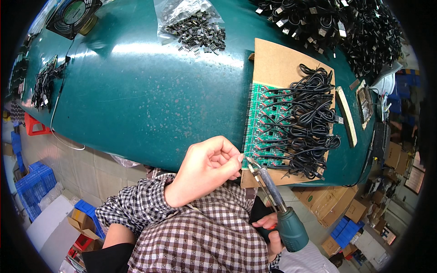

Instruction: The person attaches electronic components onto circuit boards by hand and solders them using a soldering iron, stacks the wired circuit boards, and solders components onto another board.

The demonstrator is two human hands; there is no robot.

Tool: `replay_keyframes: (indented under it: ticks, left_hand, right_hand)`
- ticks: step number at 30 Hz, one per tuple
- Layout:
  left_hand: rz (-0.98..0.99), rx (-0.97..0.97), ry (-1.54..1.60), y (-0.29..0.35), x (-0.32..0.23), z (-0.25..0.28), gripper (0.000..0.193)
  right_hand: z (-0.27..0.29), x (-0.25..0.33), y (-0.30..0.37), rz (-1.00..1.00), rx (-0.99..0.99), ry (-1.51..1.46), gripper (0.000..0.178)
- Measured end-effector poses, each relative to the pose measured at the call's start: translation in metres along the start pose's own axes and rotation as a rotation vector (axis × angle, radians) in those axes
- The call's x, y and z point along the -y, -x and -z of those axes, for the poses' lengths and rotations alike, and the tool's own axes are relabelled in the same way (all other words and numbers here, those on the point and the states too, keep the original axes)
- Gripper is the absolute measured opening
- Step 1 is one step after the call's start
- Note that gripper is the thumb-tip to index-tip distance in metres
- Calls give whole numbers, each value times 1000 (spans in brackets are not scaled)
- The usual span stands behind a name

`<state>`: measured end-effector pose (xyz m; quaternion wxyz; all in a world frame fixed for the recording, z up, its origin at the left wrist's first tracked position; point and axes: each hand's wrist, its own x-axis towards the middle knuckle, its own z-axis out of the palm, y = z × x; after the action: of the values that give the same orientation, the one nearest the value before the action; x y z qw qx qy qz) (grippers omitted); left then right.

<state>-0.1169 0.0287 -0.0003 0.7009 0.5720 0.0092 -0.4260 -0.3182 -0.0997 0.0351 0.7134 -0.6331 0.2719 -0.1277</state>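
My left hand [207, 166] is closed in a pinch at the near left edge of a panel of green circuit boards [266, 123]. Whatever lies between its fingertips is too small or hidden to make out. My right hand [271, 234], partly hidden, grips the dark green handle of a soldering iron [291, 230] with a thin metal tube alongside its barrel. The iron's tip meets or hovers over the panel's near end, close to my left fingertips; contact is unclear. Bundled black cables [314, 118] run from the boards to the right, with red wires at their ends. Pins line the left edge.
Beneath the boards lies a cardboard sheet [277, 59] on the green table [182, 91]. A clear bag of small black pin parts [198, 34] lies at the back, with heaped black cables [327, 22] to its right. Far left are a fan [73, 16] and more cabled boards [47, 84].
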Motion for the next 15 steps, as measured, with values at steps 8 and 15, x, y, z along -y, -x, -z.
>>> replay_keyframes:
  ticks: [8, 15]
  left_hand:
    - [4, 1, 5, -1, 2, 0, 13]
    - [-2, -10, -2, 0, 2, 0, 12]
  right_hand:
    - [6, -5, 3, -11, 21, 19, 37]
    - [8, -2, 6, -67, 38, 13, 39]
